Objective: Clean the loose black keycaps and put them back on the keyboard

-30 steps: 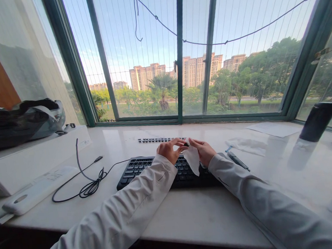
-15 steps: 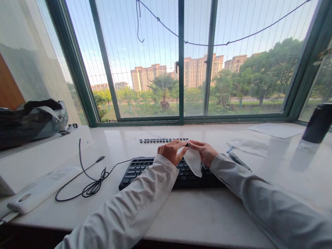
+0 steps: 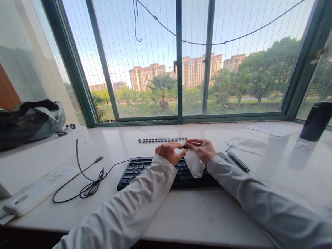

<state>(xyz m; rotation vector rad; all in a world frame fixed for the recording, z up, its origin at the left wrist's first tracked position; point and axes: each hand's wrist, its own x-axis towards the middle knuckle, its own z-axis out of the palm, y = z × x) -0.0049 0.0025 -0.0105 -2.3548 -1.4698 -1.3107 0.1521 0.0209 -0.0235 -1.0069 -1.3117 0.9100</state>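
Above the black keyboard my two hands meet at the fingertips. My left hand pinches a small black keycap. Closed on a white wipe, my right hand presses its fingertips against the same keycap, and the wipe hangs down over the keys. Behind the hands a row of loose black keycaps lies on the white sill. Part of the keyboard is hidden by my hands and sleeves.
A coiled black cable and a white power strip lie left, beside a white box carrying a dark bag. To the right are a dark pen-like tool, a clear plastic bag, paper and a black cylinder.
My fingers have shifted slightly around the keycap, and the wipe hangs a little differently. The whole view has moved slightly.
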